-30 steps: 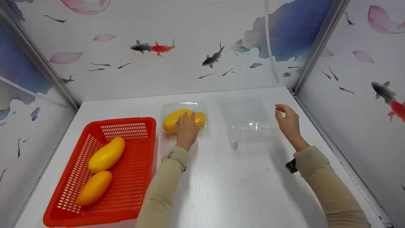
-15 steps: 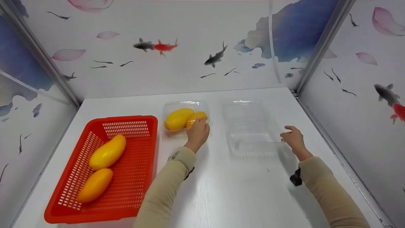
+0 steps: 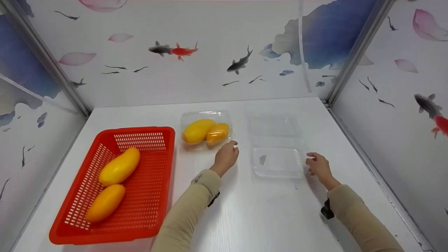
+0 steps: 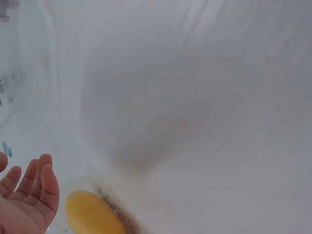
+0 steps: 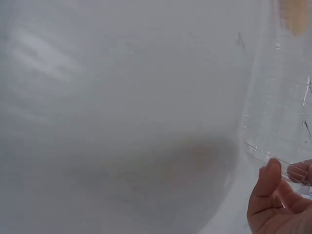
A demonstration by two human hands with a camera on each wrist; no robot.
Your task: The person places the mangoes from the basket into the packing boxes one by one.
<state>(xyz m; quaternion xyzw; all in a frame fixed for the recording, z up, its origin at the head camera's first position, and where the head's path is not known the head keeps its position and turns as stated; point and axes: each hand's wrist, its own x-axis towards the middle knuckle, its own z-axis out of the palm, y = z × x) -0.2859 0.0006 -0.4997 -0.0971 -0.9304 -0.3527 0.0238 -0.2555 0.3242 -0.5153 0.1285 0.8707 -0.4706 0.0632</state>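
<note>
Two yellow mangoes (image 3: 199, 131) lie inside a clear plastic clamshell (image 3: 206, 114) at the back of the table. My left hand (image 3: 225, 159) is just off the front right corner of that box, fingers loosely bent and holding nothing. One mango (image 4: 92, 214) shows beside the fingers in the left wrist view. A second clear clamshell (image 3: 278, 175) lies unfolded flat to the right, with no fruit in it. At its right edge is my right hand (image 3: 318, 168); in the right wrist view, thumb and finger pinch the rim of the clear plastic (image 5: 273, 112).
A red perforated basket (image 3: 148, 196) stands at the left with two more mangoes (image 3: 105, 203) in it. White panels printed with fish and petals (image 3: 210, 80) close off the back and both sides of the white table (image 3: 252, 220).
The left hand has come off the mango box, moving right and toward the front. My right hand has lowered and moved nearer, and the second clamshell now lies flatter.
</note>
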